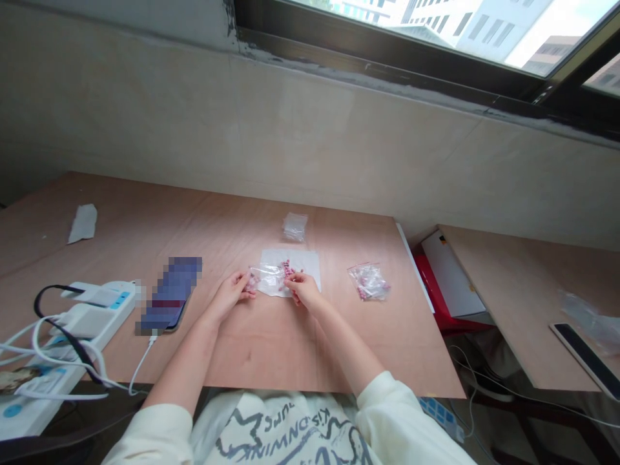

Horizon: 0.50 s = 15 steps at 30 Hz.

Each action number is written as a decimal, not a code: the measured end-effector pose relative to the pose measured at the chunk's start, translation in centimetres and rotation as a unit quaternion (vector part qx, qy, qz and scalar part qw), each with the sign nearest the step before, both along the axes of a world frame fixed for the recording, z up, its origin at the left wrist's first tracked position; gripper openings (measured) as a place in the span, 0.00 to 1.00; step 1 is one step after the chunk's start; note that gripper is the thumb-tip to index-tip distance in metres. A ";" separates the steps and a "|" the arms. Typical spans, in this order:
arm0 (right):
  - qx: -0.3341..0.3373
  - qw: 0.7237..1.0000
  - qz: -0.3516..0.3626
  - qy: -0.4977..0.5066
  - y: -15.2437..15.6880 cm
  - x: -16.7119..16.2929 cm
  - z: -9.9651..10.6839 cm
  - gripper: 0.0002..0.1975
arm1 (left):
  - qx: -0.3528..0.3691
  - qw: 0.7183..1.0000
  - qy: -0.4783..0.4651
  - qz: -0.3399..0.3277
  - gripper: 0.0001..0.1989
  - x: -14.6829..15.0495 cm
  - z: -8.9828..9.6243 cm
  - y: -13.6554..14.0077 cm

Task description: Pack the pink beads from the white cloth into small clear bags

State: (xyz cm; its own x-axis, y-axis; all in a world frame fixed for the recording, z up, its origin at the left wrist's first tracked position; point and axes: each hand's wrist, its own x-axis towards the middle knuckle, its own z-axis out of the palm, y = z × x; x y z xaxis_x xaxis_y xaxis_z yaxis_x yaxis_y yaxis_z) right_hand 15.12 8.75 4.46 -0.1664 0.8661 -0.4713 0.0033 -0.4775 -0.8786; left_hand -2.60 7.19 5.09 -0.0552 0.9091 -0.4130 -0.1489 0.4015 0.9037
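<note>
A sheet of white paper (314,261) lies on the wooden table in front of me, with a small heap of pink beads (287,266) on it. My left hand (232,294) is closed on the left end of a small clear plastic bag (267,276), which has some pink pieces at that end. The bag stretches right, across the paper towards the beads. My right hand (303,289) is at the near right side of the heap, fingertips pinched together. What is between those fingertips is too small to make out.
A stack of clear bags (295,227) lies behind the paper. To the right rests a clear bag with pink pieces (369,281). A charging phone (169,294) and a power strip with cables (104,307) are on the left. The table's right edge (426,294) borders a gap.
</note>
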 end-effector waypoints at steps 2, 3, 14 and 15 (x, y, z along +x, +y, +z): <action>-0.005 1.000 0.004 0.003 0.1 0.2 -0.3 0.07 | -0.006 1.000 -0.009 0.001 0.10 -0.1 0.1 -0.1; -0.007 1.000 0.007 0.005 0.1 0.2 -0.4 0.07 | -0.008 1.000 -0.013 0.001 0.10 -0.1 0.2 -0.1; -0.023 0.999 0.016 0.036 0.4 0.7 -0.8 0.06 | 0.040 0.999 0.010 -0.009 0.13 0.1 0.8 0.7; -0.023 0.999 0.014 0.037 0.4 0.7 -0.8 0.06 | 0.045 0.999 0.019 -0.015 0.13 0.2 0.9 0.7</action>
